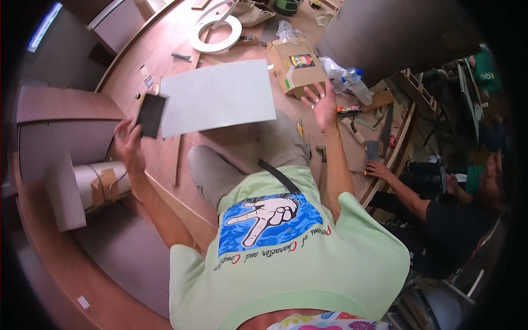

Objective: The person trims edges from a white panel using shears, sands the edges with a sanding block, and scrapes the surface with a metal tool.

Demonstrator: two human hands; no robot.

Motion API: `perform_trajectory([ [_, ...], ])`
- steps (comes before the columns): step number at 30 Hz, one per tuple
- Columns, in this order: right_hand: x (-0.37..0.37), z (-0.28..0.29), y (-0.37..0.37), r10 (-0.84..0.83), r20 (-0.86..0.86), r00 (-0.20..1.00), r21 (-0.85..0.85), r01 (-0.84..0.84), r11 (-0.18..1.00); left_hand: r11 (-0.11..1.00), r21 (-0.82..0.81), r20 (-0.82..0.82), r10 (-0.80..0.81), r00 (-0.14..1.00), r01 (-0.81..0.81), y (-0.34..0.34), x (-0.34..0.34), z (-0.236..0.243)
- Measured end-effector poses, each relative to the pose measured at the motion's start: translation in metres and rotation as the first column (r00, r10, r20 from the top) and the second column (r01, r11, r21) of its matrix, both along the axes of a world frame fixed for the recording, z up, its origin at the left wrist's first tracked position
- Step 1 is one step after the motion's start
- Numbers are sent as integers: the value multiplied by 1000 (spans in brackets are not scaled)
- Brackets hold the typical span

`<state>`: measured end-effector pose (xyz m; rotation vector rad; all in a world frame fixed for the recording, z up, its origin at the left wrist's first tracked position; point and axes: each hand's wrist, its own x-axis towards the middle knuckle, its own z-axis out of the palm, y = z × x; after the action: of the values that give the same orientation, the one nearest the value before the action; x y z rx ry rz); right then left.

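White panel (pixel 220 96) lies ahead of the person, at eleven o'clock from the printed shirt (pixel 297 269). Taken from the panel: left hand (pixel 130 142), towards eight o'clock, grasps a dark flat piece (pixel 151 116) at its lower edge. Right hand (pixel 323 110), at three o'clock, is released, fingers spread, near the cardboard box (pixel 280 71) at two. White ring-shaped roll (pixel 214 48) sits at twelve; a co-worker's hand (pixel 377 169) shows at four.

Dark rectangle (pixel 152 115) beside pale panel (pixel 220 96)
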<state>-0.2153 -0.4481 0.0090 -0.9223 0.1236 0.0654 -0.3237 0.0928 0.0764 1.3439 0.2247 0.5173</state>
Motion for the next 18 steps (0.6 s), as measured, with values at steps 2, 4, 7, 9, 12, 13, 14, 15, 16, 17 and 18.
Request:
perform_trajectory([
  [2,2,27,17,174,137,975,-290,-129,948,971,39,-113,-230,966,236,-59,19,38],
  [4,-7,49,46,267,189,945,-210,-227,951,933,116,-109,-329,938,340,-108,40,46],
  [7,-13,49,68,338,209,917,-68,-332,941,863,40,-68,-500,863,503,-175,61,48],
  [9,-18,52,74,345,201,917,47,-361,931,795,15,-56,-605,794,607,-209,74,35],
  [12,-34,47,52,522,207,828,67,-544,836,624,34,-166,-767,620,781,-250,74,31],
  [13,-42,48,43,578,234,782,29,-599,800,563,20,-190,-809,556,826,-261,66,36],
  [14,-48,49,34,631,256,732,-11,-651,759,536,28,-221,-820,528,844,-269,60,41],
  [15,-56,46,26,679,266,685,-47,-694,718,506,17,-228,-838,496,862,-274,58,36],
  [16,-69,60,21,692,247,678,-97,-693,714,479,3,-228,-854,467,878,-275,55,35],
  [17,-73,66,12,721,181,669,-127,-711,692,455,-11,-229,-868,440,891,-277,56,32],
  [18,-78,68,14,761,122,637,-136,-749,648,448,-26,-237,-871,430,894,-272,53,33],
])
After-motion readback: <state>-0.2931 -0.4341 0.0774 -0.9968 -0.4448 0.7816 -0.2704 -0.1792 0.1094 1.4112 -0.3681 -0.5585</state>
